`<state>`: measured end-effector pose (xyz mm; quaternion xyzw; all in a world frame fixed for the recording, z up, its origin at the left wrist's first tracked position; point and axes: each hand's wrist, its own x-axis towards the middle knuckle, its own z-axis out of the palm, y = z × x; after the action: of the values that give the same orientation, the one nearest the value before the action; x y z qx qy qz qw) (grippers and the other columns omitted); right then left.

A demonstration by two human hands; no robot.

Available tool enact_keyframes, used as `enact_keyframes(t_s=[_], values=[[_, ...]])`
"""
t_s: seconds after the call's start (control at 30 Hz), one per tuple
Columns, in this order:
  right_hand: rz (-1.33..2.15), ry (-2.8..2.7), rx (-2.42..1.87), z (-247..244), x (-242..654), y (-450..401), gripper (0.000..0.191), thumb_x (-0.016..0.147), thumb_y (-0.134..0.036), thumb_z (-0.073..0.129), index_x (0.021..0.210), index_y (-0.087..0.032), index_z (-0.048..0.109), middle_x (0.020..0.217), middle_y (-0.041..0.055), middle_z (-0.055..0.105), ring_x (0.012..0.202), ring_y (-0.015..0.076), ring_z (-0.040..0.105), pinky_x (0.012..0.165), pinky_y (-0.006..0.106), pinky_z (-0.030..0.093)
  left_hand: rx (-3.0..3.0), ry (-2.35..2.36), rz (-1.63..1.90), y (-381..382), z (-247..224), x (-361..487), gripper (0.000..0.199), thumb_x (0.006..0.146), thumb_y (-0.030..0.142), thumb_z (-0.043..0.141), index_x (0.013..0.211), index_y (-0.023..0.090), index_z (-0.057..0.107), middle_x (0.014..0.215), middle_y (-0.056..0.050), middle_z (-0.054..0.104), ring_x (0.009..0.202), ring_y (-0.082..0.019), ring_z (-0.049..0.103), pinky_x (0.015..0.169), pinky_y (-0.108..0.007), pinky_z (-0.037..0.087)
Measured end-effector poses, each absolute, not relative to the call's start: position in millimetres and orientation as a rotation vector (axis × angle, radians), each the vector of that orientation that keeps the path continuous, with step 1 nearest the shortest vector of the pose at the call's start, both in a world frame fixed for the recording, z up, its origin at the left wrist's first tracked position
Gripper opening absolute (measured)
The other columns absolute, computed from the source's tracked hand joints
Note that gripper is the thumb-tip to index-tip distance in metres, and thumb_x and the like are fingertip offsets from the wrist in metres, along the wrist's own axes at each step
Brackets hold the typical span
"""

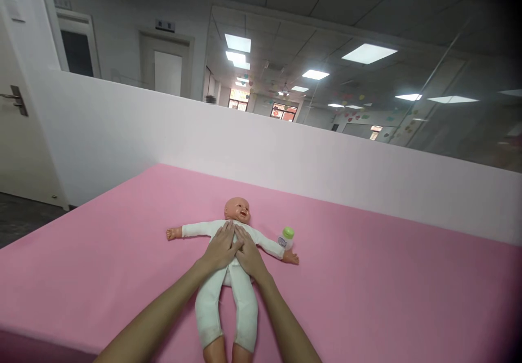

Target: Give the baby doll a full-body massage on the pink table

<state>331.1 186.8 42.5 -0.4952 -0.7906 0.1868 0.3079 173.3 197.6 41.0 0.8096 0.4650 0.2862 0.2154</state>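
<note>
A baby doll (244,295) with a white cloth body lies on its back on the pink-covered table, arms spread and legs toward me. Flat on its chest rests my left hand (220,247), fingers stretched toward the doll's neck. Beside it my right hand (248,251) lies on the chest too, and the two hands touch near the thumbs. Neither hand grips anything. The part of the chest under my palms is hidden. Close to the doll's arm on the right stands a small clear bottle (286,239) with a green lid.
The pink table cover (379,292) stretches out on both sides of the doll. A low white wall (285,151) runs along the table's back edge, with glass above it. At the far left is a door (24,134) with a metal handle.
</note>
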Motion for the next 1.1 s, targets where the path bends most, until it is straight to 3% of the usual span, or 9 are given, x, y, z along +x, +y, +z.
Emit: enact_keyframes(t_s=[0.17,0.27,0.43,0.7,0.83,0.97,1.1], values=[[0.541,-1.856,-1.486,22,348,193,0.077,0.100,-0.062,0.040,0.162,-0.016,0.033,0.169,0.0109,0.027,0.158,0.0262,0.020,0.130,0.050,0.014,2.177,1.318,0.827,216,22,159,0.086,0.101,0.071,0.024,0.164,0.012,0.022,0.171,-0.016,0.011,0.159,-0.031,0.005,0.128,-0.052,0.008],[0.598,-1.785,-1.512,14,359,190,0.086,0.098,-0.072,0.033,0.163,-0.016,0.029,0.170,0.0112,0.024,0.159,0.0257,0.018,0.130,0.050,0.014,2.080,1.341,0.850,220,11,149,0.090,0.099,0.073,0.025,0.165,0.012,0.016,0.171,-0.018,0.007,0.159,-0.032,0.002,0.128,-0.052,0.008],[0.647,-1.778,-1.490,9,365,179,0.093,0.097,-0.076,0.028,0.164,-0.012,0.024,0.172,0.0126,0.018,0.160,0.0241,0.013,0.130,0.046,0.009,2.027,1.340,0.804,215,6,130,0.096,0.099,0.075,0.024,0.164,0.006,0.012,0.170,-0.021,0.003,0.159,-0.030,0.002,0.129,-0.048,0.007],[0.751,-1.746,-1.470,13,373,152,0.083,0.099,-0.070,0.035,0.164,-0.018,0.028,0.172,0.0081,0.018,0.159,0.0219,0.014,0.130,0.045,0.010,2.058,1.295,0.766,199,3,110,0.092,0.099,0.075,0.024,0.166,0.012,0.015,0.171,-0.013,0.003,0.158,-0.028,0.003,0.129,-0.047,0.010],[0.662,-1.665,-1.449,19,374,142,0.076,0.097,-0.068,0.045,0.153,-0.018,0.049,0.162,0.0105,0.042,0.152,0.0280,0.036,0.127,0.048,0.024,2.082,1.235,0.863,187,10,99,0.078,0.101,0.068,0.032,0.161,0.018,0.036,0.168,-0.009,0.026,0.155,-0.028,0.026,0.127,-0.046,0.023],[0.475,-1.631,-1.451,33,376,137,0.057,0.098,-0.062,0.044,0.117,-0.019,0.077,0.123,0.0115,0.076,0.115,0.0337,0.069,0.105,0.048,0.051,2.057,1.219,1.144,172,34,106,0.056,0.100,0.058,0.045,0.137,0.021,0.066,0.146,-0.008,0.062,0.138,-0.030,0.054,0.119,-0.049,0.039],[0.374,-1.475,-1.488,40,387,139,0.053,0.097,-0.058,0.042,0.095,-0.020,0.078,0.093,0.0107,0.080,0.085,0.0308,0.072,0.080,0.042,0.057,1.820,1.017,1.331,154,66,143,0.044,0.100,0.052,0.051,0.120,0.022,0.074,0.128,-0.009,0.073,0.122,-0.029,0.066,0.105,-0.046,0.052]])
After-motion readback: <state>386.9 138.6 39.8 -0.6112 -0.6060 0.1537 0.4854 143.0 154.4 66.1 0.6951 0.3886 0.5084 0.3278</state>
